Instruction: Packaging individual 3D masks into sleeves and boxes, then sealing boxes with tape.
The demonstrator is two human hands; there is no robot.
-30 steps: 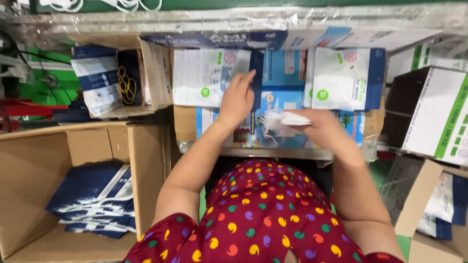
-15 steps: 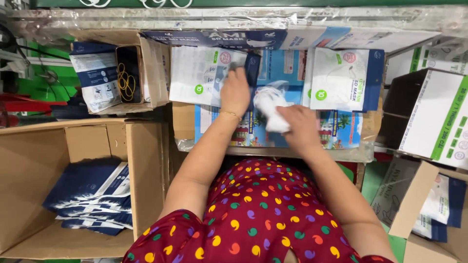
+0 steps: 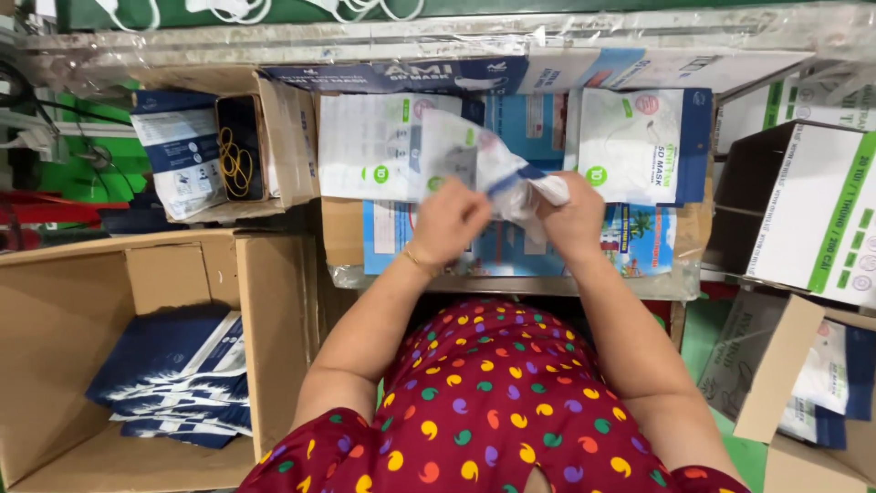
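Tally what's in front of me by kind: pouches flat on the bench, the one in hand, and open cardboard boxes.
Flat pouches on bench: 2 (one left, one right)
Pouch in hands: 1, held by left hand and right hand
Open cardboard boxes: 3 (rubber bands, big left, lower right)
Total: 6

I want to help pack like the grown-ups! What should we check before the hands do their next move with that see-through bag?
1. Left hand grips the clear bag: ok.
2. Right hand grips the bag's other end: ok.
3. Bag mouth open: cannot tell.
4. White mask inside the bag: cannot tell, blurred.
5. Cardboard box on the person's left has room beside the blue packs: ok.
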